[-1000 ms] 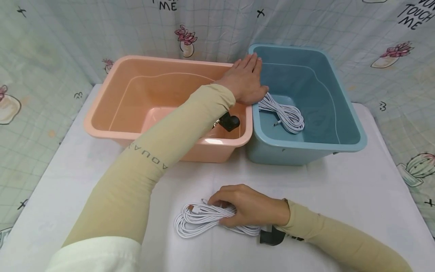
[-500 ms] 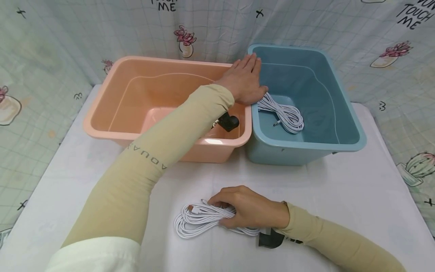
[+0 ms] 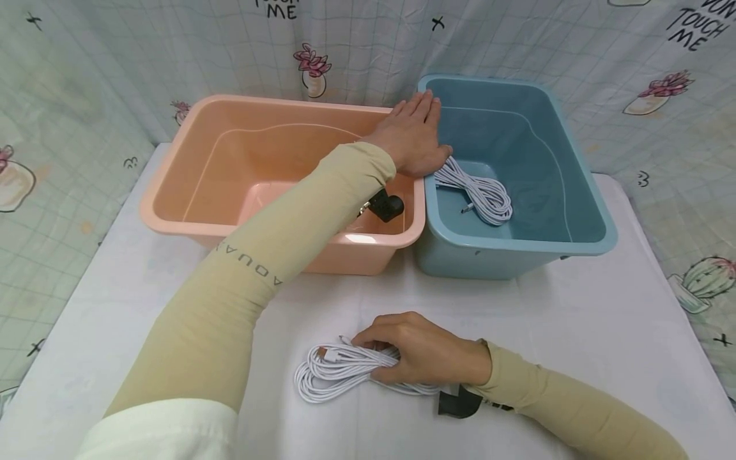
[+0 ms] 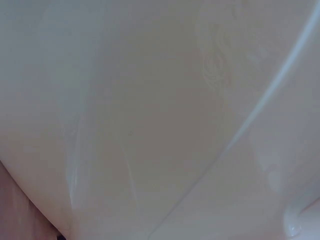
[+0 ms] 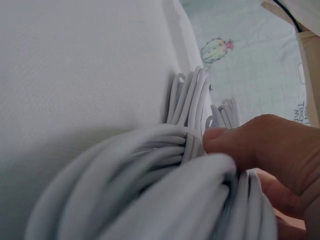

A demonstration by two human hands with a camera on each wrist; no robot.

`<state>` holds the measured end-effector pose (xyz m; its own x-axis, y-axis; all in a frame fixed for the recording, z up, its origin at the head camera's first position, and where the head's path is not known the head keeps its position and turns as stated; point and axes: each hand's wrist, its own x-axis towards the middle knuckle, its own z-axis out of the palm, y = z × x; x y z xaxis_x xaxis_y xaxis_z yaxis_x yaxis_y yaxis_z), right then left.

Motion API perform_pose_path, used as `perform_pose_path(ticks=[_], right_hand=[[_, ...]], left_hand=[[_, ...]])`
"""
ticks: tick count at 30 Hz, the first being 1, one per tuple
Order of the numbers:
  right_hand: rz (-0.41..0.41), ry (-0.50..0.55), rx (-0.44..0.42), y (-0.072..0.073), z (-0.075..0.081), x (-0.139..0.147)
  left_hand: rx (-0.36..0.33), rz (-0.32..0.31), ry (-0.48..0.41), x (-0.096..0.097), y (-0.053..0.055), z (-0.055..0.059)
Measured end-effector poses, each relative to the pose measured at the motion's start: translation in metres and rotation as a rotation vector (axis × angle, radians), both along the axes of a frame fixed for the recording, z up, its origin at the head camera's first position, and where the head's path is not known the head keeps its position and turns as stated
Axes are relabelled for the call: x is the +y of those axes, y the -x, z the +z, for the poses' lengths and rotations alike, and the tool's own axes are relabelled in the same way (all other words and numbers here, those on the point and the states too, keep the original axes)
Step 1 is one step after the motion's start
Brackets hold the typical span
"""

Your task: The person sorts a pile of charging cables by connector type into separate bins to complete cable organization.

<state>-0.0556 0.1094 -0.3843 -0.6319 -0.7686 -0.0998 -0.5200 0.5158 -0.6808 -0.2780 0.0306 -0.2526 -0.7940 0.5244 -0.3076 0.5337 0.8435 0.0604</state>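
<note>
My left hand (image 3: pixel 411 134) lies flat with straight fingers over the spot where the peach bin (image 3: pixel 368 239) and the blue bin (image 3: pixel 517 246) meet rim to rim. On the table in front, my right hand (image 3: pixel 428 348) grips a coiled white cable (image 3: pixel 339 370) round its middle, thumb on the near side. One plug with an orange-brown end shows on top of that coil. In the right wrist view the thumb presses against the strands of the cable (image 5: pixel 192 105). A second coiled white cable (image 3: pixel 489 198) rests inside the blue bin, partly hidden behind my left hand.
Both bins stand side by side at the back of the white-covered table (image 3: pixel 552 332). A printed cloth (image 3: pixel 368 57) hangs behind them and along both sides. The left wrist view shows only a blurred, pale bin wall (image 4: pixel 150 100).
</note>
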Motion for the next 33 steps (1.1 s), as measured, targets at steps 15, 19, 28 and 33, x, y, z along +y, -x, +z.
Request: perform_pose_path(ticks=[15,19,28,33], right_hand=[[0.03,0.057,0.103,0.003,0.011,0.008],[0.043,0.082,0.139,0.003,0.016,0.011],[0.044,0.106,0.142,0.005,0.03,0.019],[0.042,0.135,0.177,0.007,0.039,0.024]], left_hand=[[-0.004,-0.001,-0.012,-0.004,-0.001,0.0],[-0.003,-0.004,-0.015,-0.005,-0.001,-0.001],[-0.008,-0.005,-0.026,-0.004,-0.002,0.001],[-0.01,-0.015,-0.022,-0.002,-0.004,0.004]])
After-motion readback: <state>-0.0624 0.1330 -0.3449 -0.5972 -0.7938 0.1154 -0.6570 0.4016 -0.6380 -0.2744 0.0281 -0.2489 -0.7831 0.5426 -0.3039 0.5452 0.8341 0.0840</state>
